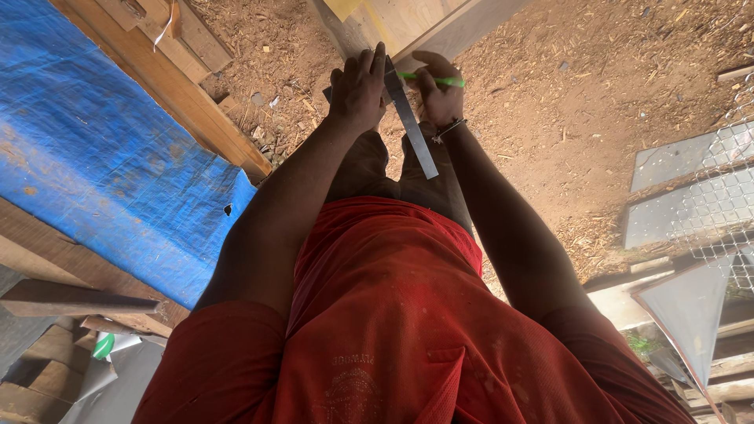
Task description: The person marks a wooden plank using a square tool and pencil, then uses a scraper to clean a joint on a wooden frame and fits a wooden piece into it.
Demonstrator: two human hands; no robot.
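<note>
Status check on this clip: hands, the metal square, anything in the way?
Left hand pressing metal square against wooden board. Right hand gripping green pencil beside the blade. Nothing blocking; sawdust ground around.
</note>
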